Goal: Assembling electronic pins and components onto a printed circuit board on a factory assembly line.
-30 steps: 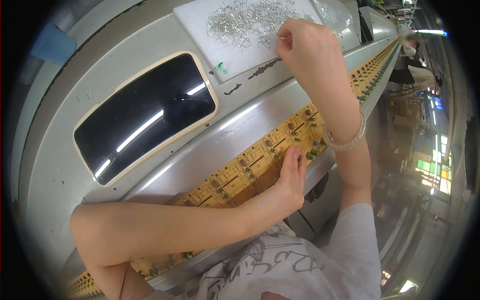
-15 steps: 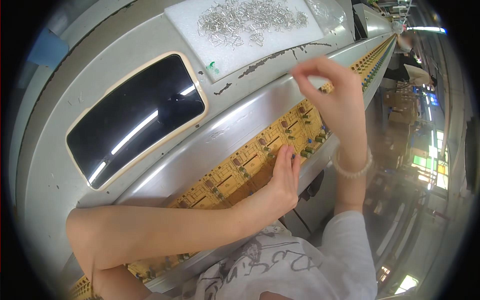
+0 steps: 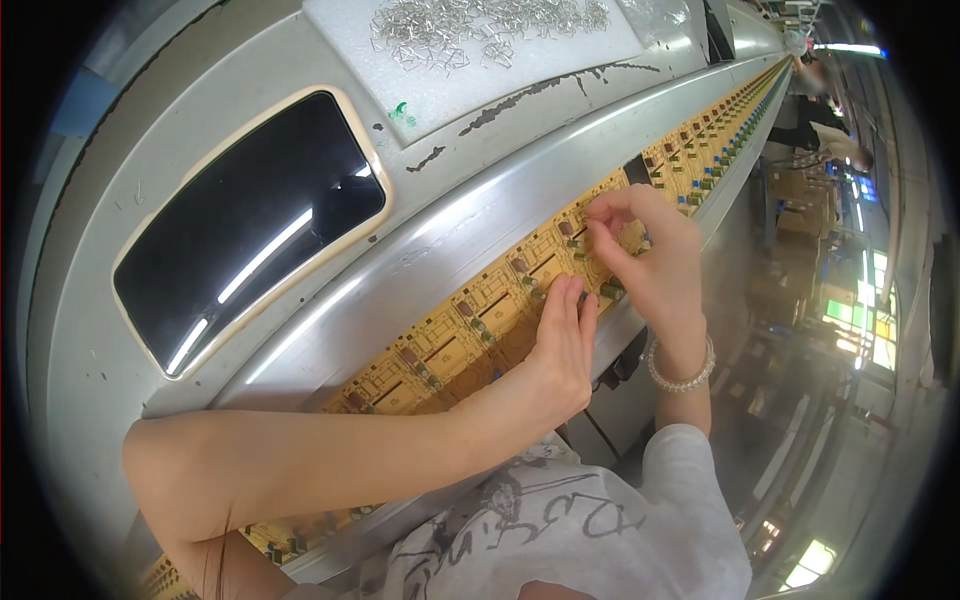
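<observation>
A long row of yellow-brown circuit boards runs diagonally through a metal channel, with green and blue components standing on it. My left hand rests its outstretched, close-set fingers on the boards beside some green components. Just beyond it, my right hand bends over the boards, thumb and forefinger pinched together at the surface. Whatever lies between those fingertips is too small to make out. A pearly bead bracelet circles my right wrist.
Beyond the channel's silver rail, a black glossy panel in a cream frame lies on the grey machine top. A white foam sheet carries a heap of small bent wire pieces. Another person is far off at right.
My right hand has come down from above the rail onto the boards, its fingertips now near my left hand. My left hand stays on the boards. The whole view has shifted slightly.
</observation>
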A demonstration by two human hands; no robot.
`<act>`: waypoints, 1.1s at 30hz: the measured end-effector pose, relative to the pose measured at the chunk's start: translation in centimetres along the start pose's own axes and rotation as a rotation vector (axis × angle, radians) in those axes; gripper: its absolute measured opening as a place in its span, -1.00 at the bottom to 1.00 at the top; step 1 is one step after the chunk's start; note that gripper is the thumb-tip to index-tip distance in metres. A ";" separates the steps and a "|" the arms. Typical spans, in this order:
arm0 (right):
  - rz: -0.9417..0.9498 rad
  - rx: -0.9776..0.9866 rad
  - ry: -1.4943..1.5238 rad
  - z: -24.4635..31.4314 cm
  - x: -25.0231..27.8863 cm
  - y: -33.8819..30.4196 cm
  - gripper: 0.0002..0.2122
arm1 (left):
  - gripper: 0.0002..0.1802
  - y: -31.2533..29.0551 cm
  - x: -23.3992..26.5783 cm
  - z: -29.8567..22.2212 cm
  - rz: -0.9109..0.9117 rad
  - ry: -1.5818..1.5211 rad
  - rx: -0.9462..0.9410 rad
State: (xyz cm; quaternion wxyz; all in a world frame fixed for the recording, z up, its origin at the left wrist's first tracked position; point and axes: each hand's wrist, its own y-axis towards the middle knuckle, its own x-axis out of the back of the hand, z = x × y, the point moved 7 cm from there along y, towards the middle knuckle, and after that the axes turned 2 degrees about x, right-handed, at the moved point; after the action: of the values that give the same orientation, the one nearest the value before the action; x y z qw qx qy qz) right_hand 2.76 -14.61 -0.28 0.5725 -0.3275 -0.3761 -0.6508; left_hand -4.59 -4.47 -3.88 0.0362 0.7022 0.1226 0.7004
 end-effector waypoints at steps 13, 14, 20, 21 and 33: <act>-0.028 0.014 -0.121 0.4 -0.1 0.2 -0.89 | -0.36 0.0 0.1 0.2 -0.019 -0.006 0.021; -0.021 -0.002 -0.144 0.5 0.0 0.3 -0.91 | -0.36 0.0 0.1 0.3 -0.017 -0.007 0.024; 0.029 -0.173 -0.097 -0.1 -0.4 1.3 -0.96 | -0.35 0.0 0.2 0.4 -0.019 -0.017 0.034; 0.031 -0.172 -0.095 0.0 -0.5 1.3 -0.96 | -0.35 0.0 0.2 0.4 -0.017 -0.020 0.037; -0.009 -0.051 -0.071 0.4 -0.2 1.4 -0.94 | -0.35 -0.3 0.5 0.7 -0.033 0.008 0.048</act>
State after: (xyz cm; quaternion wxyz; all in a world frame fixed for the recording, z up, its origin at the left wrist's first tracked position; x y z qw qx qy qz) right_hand 4.17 -14.23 -0.06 0.5473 -0.3631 -0.3807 -0.6510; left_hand -3.92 -4.03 -3.49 0.0307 0.6979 0.1511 0.6994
